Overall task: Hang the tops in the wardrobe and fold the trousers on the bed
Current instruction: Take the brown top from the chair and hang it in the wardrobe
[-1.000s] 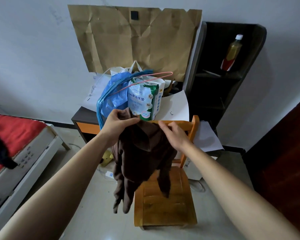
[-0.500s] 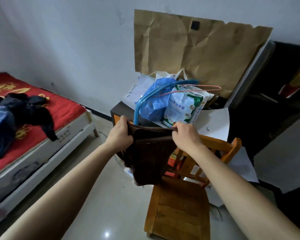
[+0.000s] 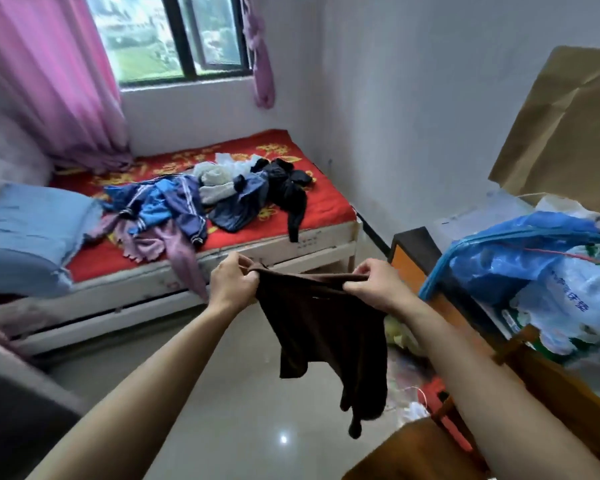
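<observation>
the bed (image 3: 326, 245), covered in a red sheet (image 3: 326, 206), carries a heap of clothes (image 3: 201, 199) and a blue pillow (image 3: 25, 230).

Both bare arms (image 3: 160, 372) reach forward, left grip (image 3: 234, 284) and right grip (image 3: 374, 287) level, fingers (image 3: 245, 266) curled, apparently pinching.

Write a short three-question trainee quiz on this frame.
1. True or false: the left hand and right hand both grip the top edge of the garment.
2. Where does the clothes pile lie? A floor, B bed, C chair.
3. Fill in: the curtain by the window is ____.
Key: 1 true; 2 B; 3 pink.
</observation>
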### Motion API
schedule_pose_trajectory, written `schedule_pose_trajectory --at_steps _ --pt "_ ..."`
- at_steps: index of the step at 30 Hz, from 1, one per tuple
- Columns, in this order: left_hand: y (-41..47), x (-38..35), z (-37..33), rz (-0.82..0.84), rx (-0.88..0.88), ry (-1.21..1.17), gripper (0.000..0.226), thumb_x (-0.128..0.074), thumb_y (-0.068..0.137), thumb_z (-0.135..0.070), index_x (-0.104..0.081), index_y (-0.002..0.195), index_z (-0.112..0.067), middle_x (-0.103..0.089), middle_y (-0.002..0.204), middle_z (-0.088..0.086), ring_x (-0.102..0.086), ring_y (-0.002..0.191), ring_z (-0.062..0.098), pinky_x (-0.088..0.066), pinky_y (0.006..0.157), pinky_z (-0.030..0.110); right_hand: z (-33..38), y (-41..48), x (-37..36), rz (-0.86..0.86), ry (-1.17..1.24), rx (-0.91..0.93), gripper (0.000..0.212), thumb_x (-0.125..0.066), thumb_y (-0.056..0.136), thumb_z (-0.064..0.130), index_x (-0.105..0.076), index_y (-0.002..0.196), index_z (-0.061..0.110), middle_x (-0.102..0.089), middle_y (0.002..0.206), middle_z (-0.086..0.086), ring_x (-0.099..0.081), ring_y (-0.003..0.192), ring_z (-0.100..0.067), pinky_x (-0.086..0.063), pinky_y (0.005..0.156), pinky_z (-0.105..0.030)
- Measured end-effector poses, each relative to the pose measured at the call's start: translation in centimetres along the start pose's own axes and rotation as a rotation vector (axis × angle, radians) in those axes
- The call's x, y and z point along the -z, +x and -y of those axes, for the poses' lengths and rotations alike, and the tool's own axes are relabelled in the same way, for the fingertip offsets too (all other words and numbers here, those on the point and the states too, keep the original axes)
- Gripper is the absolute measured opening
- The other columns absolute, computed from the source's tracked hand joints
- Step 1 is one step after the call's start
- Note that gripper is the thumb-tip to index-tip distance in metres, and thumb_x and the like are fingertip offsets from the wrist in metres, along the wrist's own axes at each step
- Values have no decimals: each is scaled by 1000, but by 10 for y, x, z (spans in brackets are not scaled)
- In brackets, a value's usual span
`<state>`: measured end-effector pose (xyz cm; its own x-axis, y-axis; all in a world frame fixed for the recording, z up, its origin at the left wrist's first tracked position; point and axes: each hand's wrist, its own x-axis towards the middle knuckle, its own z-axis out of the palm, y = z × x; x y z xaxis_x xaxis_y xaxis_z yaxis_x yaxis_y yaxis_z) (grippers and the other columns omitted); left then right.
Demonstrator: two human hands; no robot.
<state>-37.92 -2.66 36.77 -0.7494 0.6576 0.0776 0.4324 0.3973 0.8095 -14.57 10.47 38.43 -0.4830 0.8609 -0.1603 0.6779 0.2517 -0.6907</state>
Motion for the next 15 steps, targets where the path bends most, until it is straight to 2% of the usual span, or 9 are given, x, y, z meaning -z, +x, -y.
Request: schedule_pose_trajectory --at_steps 2,4,7,8,9,11,15 --pt "-18 28 22 -62 171 -203 6 -62 78 -12 -65 80 -16 -72 83 10 -70 75 29 -61 64 40 16 3 -25 42 -91 110 21 -66 84 34 -67 101 22 -67 100 0 -61 99 -21 -45 80 -29" --pt "-41 56 43 -119 316 -383 13 -58 88 0 -64 84 -11 -71 87 15 -67 71 27 -59 56 33 36 4 -52 122 -68 173 19 -56 92 31 -67 96 16 -67 98 -4 -60 98 -25 -45 82 -32" --pt "-77 104 70 -228 472 -599 14 -50 99 1 -61 96 -8 -66 91 16 -65 69 21 -58 56 28 69 -2 -100 269 27 254 35 -46 95 24 -50 63 12 -56 70 -3 -54 78 -24 -38 64 -33" --pt "-89 120 79 -268 510 -657 15 -48 100 0 -61 99 -8 -65 90 14 -64 69 20 -58 58 29 83 -8 -116 311 81 259 38 -45 96 23 -45 59 13 -52 65 -1 -51 73 -22 -35 61 -33" --pt "-101 137 87 -306 545 -708 17 -46 101 -1 -61 100 -9 -66 87 12 -63 70 19 -57 62 31 96 -14 -133 357 141 258 39 -45 96 23 -45 58 14 -51 64 1 -49 71 -20 -34 60 -32" --pt "-119 169 105 -356 594 -811 24 -42 102 -4 -64 97 -10 -65 84 9 -62 74 18 -51 68 32 125 -28 -167 456 263 253 37 -44 95 28 -56 64 12 -56 68 4 -52 72 -17 -38 65 -31" --pt "-143 222 135 -437 609 -843 22 -46 98 -3 -67 97 -11 -66 87 8 -61 77 17 -45 64 30 186 -56 -226 582 334 335 35 -44 96 31 -66 82 6 -61 76 4 -55 77 -14 -40 70 -32"
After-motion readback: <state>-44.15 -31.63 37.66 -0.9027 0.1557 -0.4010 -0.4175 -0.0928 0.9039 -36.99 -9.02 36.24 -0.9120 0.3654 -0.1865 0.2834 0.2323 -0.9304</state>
